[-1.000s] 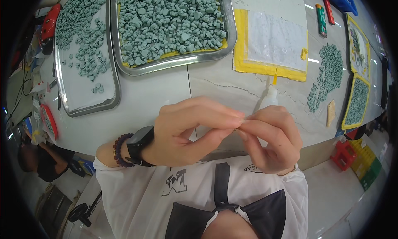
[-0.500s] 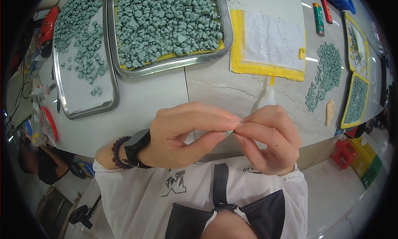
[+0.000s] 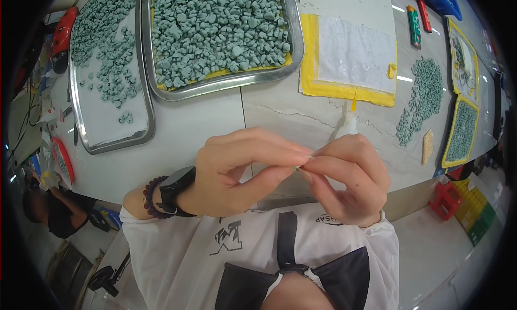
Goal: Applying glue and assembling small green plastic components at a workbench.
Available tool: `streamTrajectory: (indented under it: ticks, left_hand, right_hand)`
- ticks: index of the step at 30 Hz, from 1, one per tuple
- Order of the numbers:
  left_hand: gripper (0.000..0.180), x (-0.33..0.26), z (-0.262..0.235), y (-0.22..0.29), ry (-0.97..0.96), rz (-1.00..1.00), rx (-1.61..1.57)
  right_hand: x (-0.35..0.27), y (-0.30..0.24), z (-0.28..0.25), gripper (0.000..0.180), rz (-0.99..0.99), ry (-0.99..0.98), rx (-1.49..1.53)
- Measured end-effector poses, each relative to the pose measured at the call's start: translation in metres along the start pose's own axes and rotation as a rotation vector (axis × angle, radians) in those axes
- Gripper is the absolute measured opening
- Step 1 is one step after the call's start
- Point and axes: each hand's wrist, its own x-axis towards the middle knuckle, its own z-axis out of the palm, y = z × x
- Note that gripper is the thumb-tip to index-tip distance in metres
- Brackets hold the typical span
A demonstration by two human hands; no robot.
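My left hand (image 3: 237, 173) and my right hand (image 3: 350, 178) meet fingertip to fingertip in front of my chest, above the table's near edge. Both are closed in a pinch. Between the fingertips is a small grey-green piece (image 3: 298, 168), almost wholly hidden by the fingers. Just beyond my right hand, a white squeeze bottle (image 3: 348, 125) with a yellow nozzle lies on the table, partly covered by that hand. Its tip points at a yellow-edged white pad (image 3: 355, 51).
A metal tray (image 3: 298, 46) heaped with grey-green pieces stands ahead, beside a second tray (image 3: 110, 140) with more. To the right lie a loose pile of small pieces (image 3: 423, 97), a tan stick (image 3: 427, 147), a green lighter-like object (image 3: 413, 27) and a yellow-edged tray (image 3: 449, 162). A person (image 3: 64, 213) is at far left.
The fingertips have shifted slightly, and less of the small grey-green piece shows between them. My left wrist has turned a little. The things on the table stay put.
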Motion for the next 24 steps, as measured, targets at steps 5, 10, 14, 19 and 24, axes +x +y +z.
streamTrajectory:
  ticks: [5,10,14,19,24]
  left_hand:
    - [0.025,-0.001,0.001,-0.002,0.020,-0.055,-0.063]
    - [0.026,-0.002,-0.001,-0.001,-0.001,-0.072,0.003]
    - [0.027,-0.002,-0.001,0.000,-0.004,-0.078,0.008]
    - [0.028,-0.006,0.001,-0.005,0.067,-0.059,-0.013]
    - [0.027,-0.007,0.004,-0.006,0.083,-0.044,-0.021]
  right_hand:
    - [0.001,0.000,-0.001,0.028,0.014,-0.036,-0.007]
    - [0.000,0.000,-0.001,0.029,0.028,-0.047,-0.016]
    - [-0.002,0.001,0.007,0.029,0.013,0.043,-0.044]
    - [-0.001,0.002,0.010,0.028,0.001,0.021,-0.021]
    - [0.000,-0.004,0.006,0.026,0.018,-0.047,-0.029]
